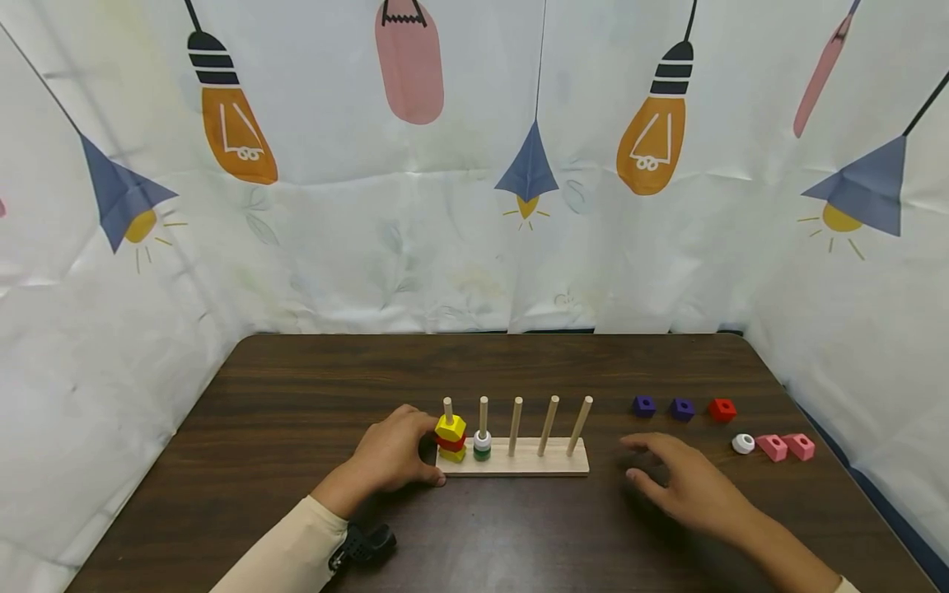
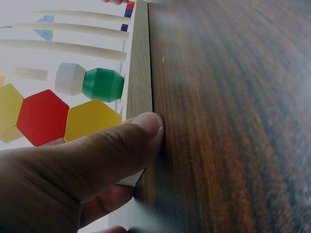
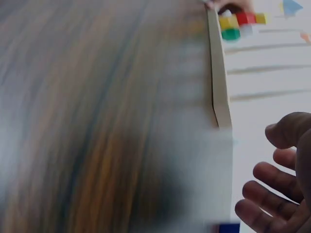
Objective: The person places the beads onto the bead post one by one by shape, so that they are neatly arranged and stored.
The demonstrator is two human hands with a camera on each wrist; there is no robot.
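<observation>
A wooden peg board (image 1: 519, 466) with several upright pegs lies in the middle of the table. My left hand (image 1: 396, 449) holds its left end, with the thumb (image 2: 146, 127) against the front face of the base. On the leftmost peg, a red hexagonal bead (image 2: 43, 118) sits between two yellow ones, the lower yellow bead (image 2: 92, 119) nearest the base. The second peg carries a white bead (image 2: 70, 78) above a green bead (image 2: 103, 84); the other pegs are bare. Right of the board, my right hand (image 1: 685, 482) hovers with spread fingers (image 3: 274, 177), holding nothing.
Beyond the right hand, two purple blocks (image 1: 643, 405) and a red block (image 1: 722, 409) form a row. Nearer the right edge lie a white bead (image 1: 743, 444) and two pink blocks (image 1: 772, 447). A printed white curtain (image 1: 460, 272) surrounds the dark wooden table (image 1: 222, 494).
</observation>
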